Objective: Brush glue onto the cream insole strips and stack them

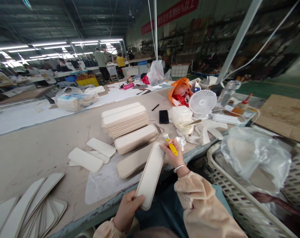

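Note:
My left hand point(127, 209) is closed on the near end of a long, white, round-cornered panel point(151, 177) with a beige border. The panel is held tilted over the table's front edge. At its far end my right hand point(174, 153) grips a yellow-handled tool point(173, 148), with its fingers also against the panel's edge. The tool's tip is too small to make out. Just beyond the panel lies a low stack of beige panels point(132, 163). Behind that stand a stack of white-topped panels point(136, 138) and a taller stack point(125, 119).
Loose white panels point(85, 159) lie left of the stacks, and more fan out point(36, 205) at the near left. A black phone point(163, 116), a white tub point(181, 117) and a small fan point(203, 101) stand behind. A plastic basket point(239, 201) is at my right.

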### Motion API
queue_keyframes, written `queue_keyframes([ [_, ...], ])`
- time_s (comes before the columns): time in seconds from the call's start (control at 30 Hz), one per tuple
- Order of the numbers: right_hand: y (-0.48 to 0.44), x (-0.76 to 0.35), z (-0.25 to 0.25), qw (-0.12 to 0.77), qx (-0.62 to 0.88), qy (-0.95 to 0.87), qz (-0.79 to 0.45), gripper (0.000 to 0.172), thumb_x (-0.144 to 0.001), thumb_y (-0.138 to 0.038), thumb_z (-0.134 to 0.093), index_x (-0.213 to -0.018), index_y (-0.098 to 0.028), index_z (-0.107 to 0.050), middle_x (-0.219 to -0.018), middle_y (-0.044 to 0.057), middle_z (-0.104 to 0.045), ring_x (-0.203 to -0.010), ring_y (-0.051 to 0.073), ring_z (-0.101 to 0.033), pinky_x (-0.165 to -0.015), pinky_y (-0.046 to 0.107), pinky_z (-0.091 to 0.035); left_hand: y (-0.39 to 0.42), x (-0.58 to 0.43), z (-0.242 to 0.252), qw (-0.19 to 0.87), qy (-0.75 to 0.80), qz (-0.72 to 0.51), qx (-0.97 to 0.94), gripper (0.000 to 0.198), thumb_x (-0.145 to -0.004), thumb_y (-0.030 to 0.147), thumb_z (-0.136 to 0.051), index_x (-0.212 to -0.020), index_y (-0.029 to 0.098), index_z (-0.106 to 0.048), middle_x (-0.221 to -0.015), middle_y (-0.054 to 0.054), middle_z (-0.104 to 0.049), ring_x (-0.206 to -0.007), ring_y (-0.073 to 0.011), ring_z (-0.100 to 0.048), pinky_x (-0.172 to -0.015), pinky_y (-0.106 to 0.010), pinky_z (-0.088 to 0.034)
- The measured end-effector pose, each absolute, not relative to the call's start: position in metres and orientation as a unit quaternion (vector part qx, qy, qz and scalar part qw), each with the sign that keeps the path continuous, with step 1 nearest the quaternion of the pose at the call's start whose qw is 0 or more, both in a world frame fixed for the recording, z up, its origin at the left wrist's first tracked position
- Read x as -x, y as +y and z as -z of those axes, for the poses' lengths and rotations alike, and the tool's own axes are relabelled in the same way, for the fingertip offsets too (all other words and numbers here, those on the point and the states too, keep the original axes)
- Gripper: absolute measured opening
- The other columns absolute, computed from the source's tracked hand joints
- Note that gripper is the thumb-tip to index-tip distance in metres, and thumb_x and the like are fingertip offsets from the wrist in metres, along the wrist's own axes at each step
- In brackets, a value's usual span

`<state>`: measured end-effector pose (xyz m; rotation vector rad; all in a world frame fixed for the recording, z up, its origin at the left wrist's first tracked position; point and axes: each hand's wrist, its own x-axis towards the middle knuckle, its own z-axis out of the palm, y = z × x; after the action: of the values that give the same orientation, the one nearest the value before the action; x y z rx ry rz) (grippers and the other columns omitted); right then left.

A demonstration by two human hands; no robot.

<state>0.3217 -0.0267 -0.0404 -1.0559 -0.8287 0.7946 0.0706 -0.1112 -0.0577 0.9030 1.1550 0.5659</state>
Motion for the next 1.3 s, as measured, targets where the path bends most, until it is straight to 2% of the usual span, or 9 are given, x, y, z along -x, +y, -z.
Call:
queue_keyframes([
  [0.2, -0.027, -0.321, 0.039, 0.708, 0.480, -0.370, -0.362, 0.041, -0.067, -0.039, -0.077, -0.084, -0.025, -0.042, -0.071, -0.005, -0.057, -0.064, 0.015, -0.053, -0.063, 0.030, -0.044, -0.115, -0.074, 0.047, 0.738, 0.495, -0.269, -0.372, 0.044, -0.061, 0.045, -0.078, -0.086, 0.010, -0.069, -0.066, -0.004, -0.062, -0.059, -0.0133, -0.053, -0.053, -0.024, -0.043],
  [0.3, -0.027, -0.321, 0.037, 0.706, 0.491, -0.368, -0.355, 0.041, -0.065, -0.040, -0.077, -0.083, -0.026, -0.043, -0.070, -0.005, -0.055, -0.063, 0.015, -0.052, -0.061, 0.029, -0.044, -0.115, -0.074, 0.043, 0.752, 0.490, -0.263, -0.355, 0.046, -0.058, 0.044, -0.079, -0.088, 0.011, -0.070, -0.072, -0.006, -0.066, -0.065, -0.0166, -0.058, -0.055, -0.027, -0.047],
  [0.4, -0.027, -0.320, 0.039, 0.710, 0.493, -0.367, -0.343, 0.040, -0.065, -0.039, -0.077, -0.083, -0.026, -0.044, -0.070, -0.005, -0.054, -0.063, 0.015, -0.052, -0.061, 0.029, -0.044, -0.114, -0.072, 0.040, 0.763, 0.488, -0.251, -0.341, 0.041, -0.055, 0.035, -0.080, -0.088, 0.012, -0.070, -0.077, -0.007, -0.069, -0.071, -0.0197, -0.062, -0.060, -0.029, -0.051],
  [0.5, -0.027, -0.320, 0.042, 0.714, 0.492, -0.366, -0.339, 0.041, -0.065, -0.037, -0.078, -0.084, -0.025, -0.044, -0.070, -0.005, -0.055, -0.063, 0.015, -0.052, -0.062, 0.030, -0.044, -0.114, -0.070, 0.038, 0.772, 0.482, -0.254, -0.328, 0.032, -0.057, 0.026, -0.074, -0.085, 0.010, -0.070, -0.075, -0.007, -0.069, -0.069, -0.0197, -0.063, -0.061, -0.030, -0.053],
  [0.6, -0.027, -0.320, 0.043, 0.710, 0.498, -0.367, -0.337, 0.041, -0.064, -0.036, -0.078, -0.084, -0.025, -0.043, -0.071, -0.004, -0.056, -0.065, 0.016, -0.054, -0.064, 0.031, -0.045, -0.113, -0.069, 0.037, 0.785, 0.478, -0.252, -0.301, 0.031, -0.058, 0.022, -0.070, -0.086, 0.009, -0.070, -0.074, -0.008, -0.070, -0.069, -0.0202, -0.064, -0.061, -0.031, -0.054],
  [0.83, -0.028, -0.320, 0.042, 0.713, 0.494, -0.367, -0.336, 0.041, -0.064, -0.034, -0.079, -0.085, -0.025, -0.044, -0.072, -0.005, -0.056, -0.067, 0.015, -0.055, -0.068, 0.031, -0.046, -0.114, -0.067, 0.044, 0.772, 0.480, -0.258, -0.328, 0.047, -0.061, 0.035, -0.078, -0.100, 0.009, -0.069, -0.083, -0.010, -0.072, -0.071, -0.0191, -0.065, -0.060, -0.027, -0.054],
  [1.03, -0.028, -0.321, 0.043, 0.707, 0.509, -0.370, -0.323, 0.041, -0.064, -0.035, -0.078, -0.084, -0.025, -0.044, -0.072, -0.005, -0.057, -0.066, 0.015, -0.055, -0.067, 0.031, -0.046, -0.115, -0.068, 0.049, 0.739, 0.518, -0.261, -0.343, 0.047, -0.061, 0.042, -0.079, -0.093, 0.009, -0.072, -0.077, -0.009, -0.072, -0.071, -0.0202, -0.066, -0.057, -0.026, -0.053],
  [1.3, -0.029, -0.320, 0.040, 0.705, 0.509, -0.375, -0.321, 0.039, -0.066, -0.036, -0.077, -0.084, -0.025, -0.044, -0.071, -0.005, -0.055, -0.064, 0.014, -0.052, -0.064, 0.031, -0.045, -0.115, -0.068, 0.049, 0.735, 0.527, -0.243, -0.351, 0.044, -0.061, 0.041, -0.079, -0.088, 0.009, -0.071, -0.075, -0.009, -0.071, -0.070, -0.0191, -0.066, -0.058, -0.025, -0.053],
])
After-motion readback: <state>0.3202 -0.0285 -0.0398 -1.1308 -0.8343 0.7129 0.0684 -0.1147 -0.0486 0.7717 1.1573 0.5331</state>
